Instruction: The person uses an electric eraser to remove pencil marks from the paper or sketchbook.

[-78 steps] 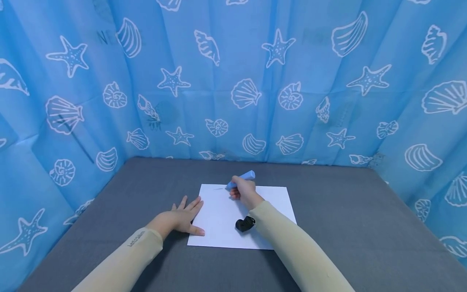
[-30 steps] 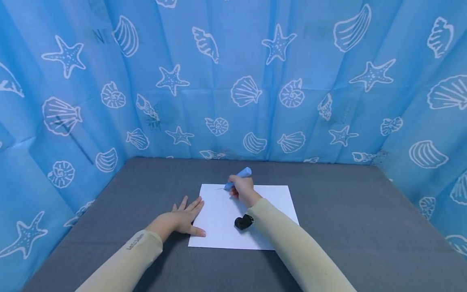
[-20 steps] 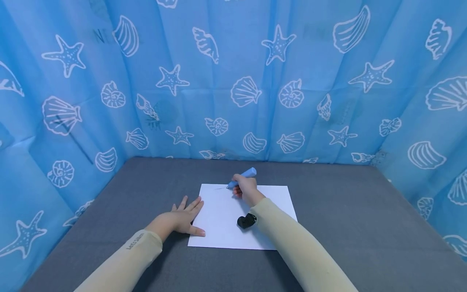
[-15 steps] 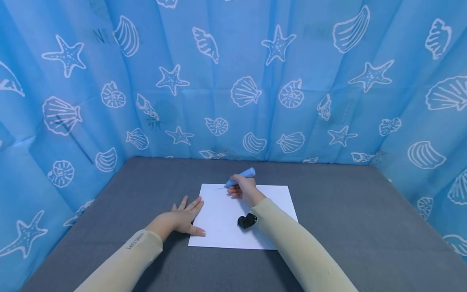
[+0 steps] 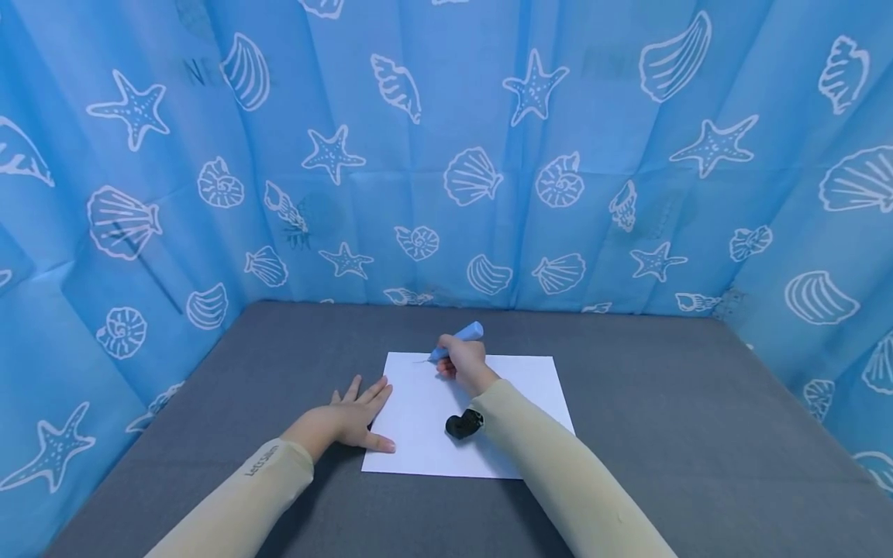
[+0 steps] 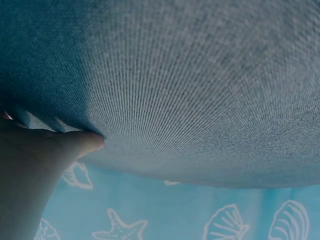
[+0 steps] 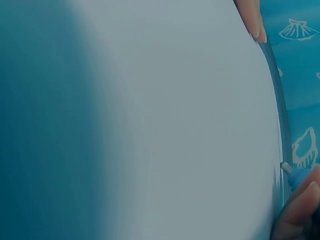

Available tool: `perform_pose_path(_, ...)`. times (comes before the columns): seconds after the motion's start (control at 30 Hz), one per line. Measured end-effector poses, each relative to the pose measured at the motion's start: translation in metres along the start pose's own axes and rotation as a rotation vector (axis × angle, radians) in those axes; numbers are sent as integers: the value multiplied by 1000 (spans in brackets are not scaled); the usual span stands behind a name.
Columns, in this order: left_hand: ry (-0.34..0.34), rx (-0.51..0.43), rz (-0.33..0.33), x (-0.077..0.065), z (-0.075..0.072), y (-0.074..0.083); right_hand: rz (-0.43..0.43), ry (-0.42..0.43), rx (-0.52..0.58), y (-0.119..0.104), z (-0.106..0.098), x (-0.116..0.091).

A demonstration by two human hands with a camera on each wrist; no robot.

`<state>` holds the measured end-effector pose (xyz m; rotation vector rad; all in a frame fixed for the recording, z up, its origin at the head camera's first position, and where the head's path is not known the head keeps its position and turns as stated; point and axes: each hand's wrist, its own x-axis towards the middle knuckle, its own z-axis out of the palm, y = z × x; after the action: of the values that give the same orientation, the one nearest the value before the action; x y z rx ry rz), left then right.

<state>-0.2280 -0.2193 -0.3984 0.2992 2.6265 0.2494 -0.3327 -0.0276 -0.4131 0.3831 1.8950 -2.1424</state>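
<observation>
A sheet of white paper lies on the grey table. My right hand grips a thick blue marker near the paper's far edge, its tip down at the sheet. A short, thin line shows just left of the tip. My left hand rests with spread fingers on the paper's left edge, thumb on the sheet. In the right wrist view the marker's pale tip and blue collar show beside the fingers. The left wrist view shows part of the left hand on grey cloth.
Grey cloth covers the table. A blue curtain printed with white shells and starfish stands behind it and along both sides. A black wrist device sits at the right cuff, over the paper.
The right hand has shifted slightly right, then back left, with the marker tip staying near the thin line. The left hand keeps its place on the paper, and the view has shifted slightly.
</observation>
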Motion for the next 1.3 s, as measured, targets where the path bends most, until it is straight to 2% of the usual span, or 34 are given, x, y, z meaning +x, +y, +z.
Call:
perform_pose_path(0.13,-1,1,-3,0,0,1,6,-18,-25,-1,2,-1)
perform_pose_path(0.33,8,8,9,-2,-1,1,0,63,-21,-1,-1,1)
perform_pose_path(0.53,3,10,-2,0,-1,0,7,-19,-36,-1,4,1)
perform_pose_path(0.7,12,-14,-1,0,1,0,5,30,-57,-1,-4,1)
perform_pose_path(0.9,10,-4,-15,3,2,1,15,-16,-77,-2,0,2)
perform_pose_path(1.13,12,-5,-8,2,3,1,20,14,-92,-2,-5,3)
perform_pose_path(1.3,7,-2,-16,3,3,0,28,-19,-105,-2,-1,4)
